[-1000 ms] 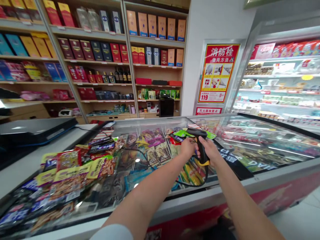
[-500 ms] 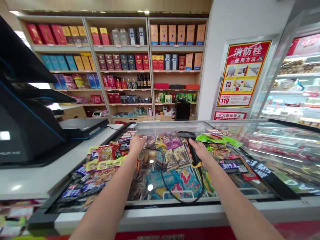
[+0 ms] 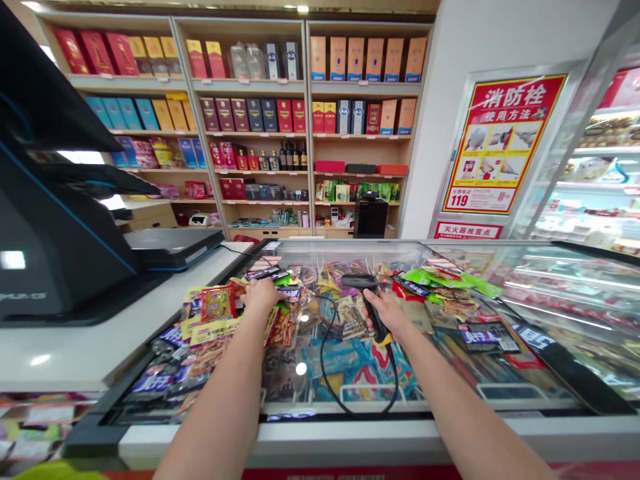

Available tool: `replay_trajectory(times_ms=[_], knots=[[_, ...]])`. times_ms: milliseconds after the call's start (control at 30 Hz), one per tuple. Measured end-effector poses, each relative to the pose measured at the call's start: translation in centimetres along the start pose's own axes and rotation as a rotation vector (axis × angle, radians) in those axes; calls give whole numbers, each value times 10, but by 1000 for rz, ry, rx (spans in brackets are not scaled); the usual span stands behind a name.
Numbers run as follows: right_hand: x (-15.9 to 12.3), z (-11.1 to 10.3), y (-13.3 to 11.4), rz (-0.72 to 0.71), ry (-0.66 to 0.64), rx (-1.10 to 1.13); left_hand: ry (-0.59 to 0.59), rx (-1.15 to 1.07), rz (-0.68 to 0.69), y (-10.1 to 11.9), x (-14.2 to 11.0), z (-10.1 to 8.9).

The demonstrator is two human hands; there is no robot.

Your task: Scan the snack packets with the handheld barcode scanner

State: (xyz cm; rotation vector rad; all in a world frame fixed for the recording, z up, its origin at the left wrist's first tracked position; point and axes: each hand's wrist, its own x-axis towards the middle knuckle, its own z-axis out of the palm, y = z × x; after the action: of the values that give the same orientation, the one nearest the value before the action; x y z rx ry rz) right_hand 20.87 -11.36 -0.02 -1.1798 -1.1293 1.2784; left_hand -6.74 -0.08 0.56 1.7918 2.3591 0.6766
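My right hand [image 3: 385, 312] is wrapped around the handle of a black barcode scanner [image 3: 377, 313] with a yellow end, held above the glass top of a freezer. The scanner's head points left and its black cable [image 3: 324, 360] loops down over the glass. My left hand [image 3: 263, 295] reaches into a pile of snack packets [image 3: 285, 327], fingers curled down on a packet; the fingertips are hidden. Left of it lie a red and gold packet [image 3: 217, 304] and several yellow packets [image 3: 213, 330]. Beyond my right hand lie green packets [image 3: 440, 280].
A checkout machine [image 3: 60, 213] and a flat scale [image 3: 173, 243] stand on the white counter [image 3: 65, 347] at left. The freezer's white front edge [image 3: 350, 433] runs across the near side. A black-and-purple packet [image 3: 489, 337] lies at right. Shelves of boxes [image 3: 305, 120] stand behind.
My left hand has moved slightly left and down onto the packets. The scanner in my right hand has shifted a little left and lower. The view has turned slightly.
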Motion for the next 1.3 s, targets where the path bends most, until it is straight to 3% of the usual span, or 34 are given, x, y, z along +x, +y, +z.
replay_trajectory(times_ms=[100,200,267,333,433,567,700,800,967,1100,1300], knots=[[-1,-2,0,-5,6,-1,-235,-58,276,14,-7,9],[0,-3,0,-15,-4,5,-221,-148,546,27,-17,15],[1,-4,1,-19,-10,15,-106,-105,470,32,-21,14],[2,-4,1,-17,-7,23,-24,-9,286,34,-23,11],[3,-3,1,-11,4,25,-48,115,121,36,-25,12],[3,-2,0,3,6,5,-192,145,141,43,-32,26],[2,-2,0,-6,-7,1,-202,100,154,46,-34,31],[3,-3,1,-25,-18,7,-129,16,136,41,-31,26],[1,-3,-1,-35,-25,22,170,-363,142,33,-22,18],[-4,-5,-5,-40,-104,12,206,-599,134,35,-20,17],[-7,-7,-8,-43,-179,-20,197,-636,140,38,-22,24]])
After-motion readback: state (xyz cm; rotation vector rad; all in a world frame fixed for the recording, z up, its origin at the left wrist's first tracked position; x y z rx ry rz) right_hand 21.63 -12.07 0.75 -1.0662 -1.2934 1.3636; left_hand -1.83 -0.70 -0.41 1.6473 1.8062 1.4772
